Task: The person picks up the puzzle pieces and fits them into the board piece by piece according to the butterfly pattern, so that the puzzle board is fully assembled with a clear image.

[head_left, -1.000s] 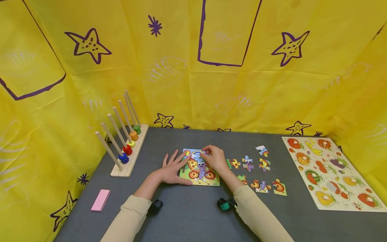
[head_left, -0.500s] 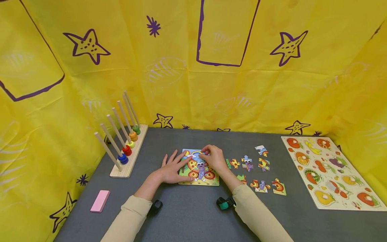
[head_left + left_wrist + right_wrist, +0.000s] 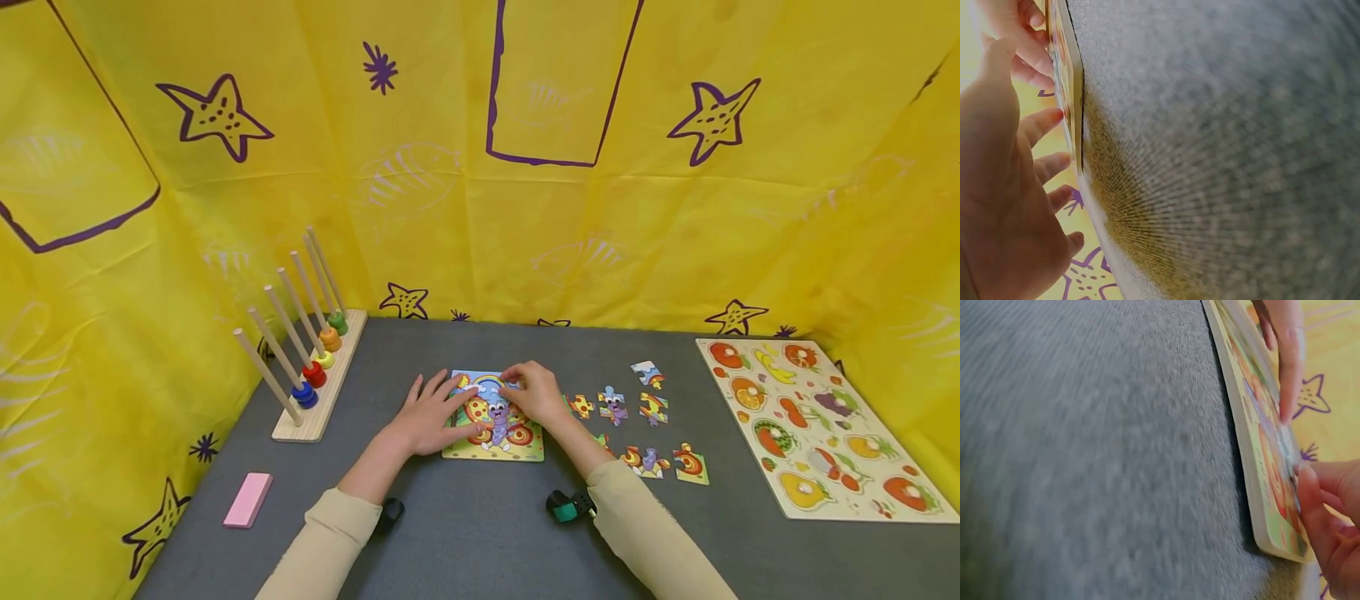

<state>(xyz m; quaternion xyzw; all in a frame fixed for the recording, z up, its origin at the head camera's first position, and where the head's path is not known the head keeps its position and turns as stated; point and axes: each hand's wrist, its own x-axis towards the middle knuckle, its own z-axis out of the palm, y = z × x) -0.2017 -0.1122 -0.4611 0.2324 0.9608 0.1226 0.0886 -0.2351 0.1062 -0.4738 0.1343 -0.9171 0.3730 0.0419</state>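
A small butterfly picture puzzle board (image 3: 517,452) lies flat on the dark table. My left hand (image 3: 431,417) is spread over its left side, fingers straight, index fingertip and thumb reaching onto the picture. At the board's upper right my right hand (image 3: 534,393) pinches a puzzle piece at the sky part, mostly hidden by the fingers. In the right wrist view thumb and index finger of the right hand (image 3: 1335,525) meet close at the board's surface. The left wrist view has the left hand (image 3: 1016,187) beside the board's edge (image 3: 1077,94).
Several loose puzzle pieces (image 3: 612,406) lie right of the board, partly behind the right forearm. A fruit board (image 3: 825,433) lies at far right. On the left stand a peg rack (image 3: 318,400) with coloured rings and a pink block (image 3: 248,500). A yellow cloth (image 3: 480,225) hangs behind.
My left thumb has moved up from the board's lower edge onto the picture, and the left wrist has shifted slightly. My right hand stays at the upper right, its forearm a little further right.
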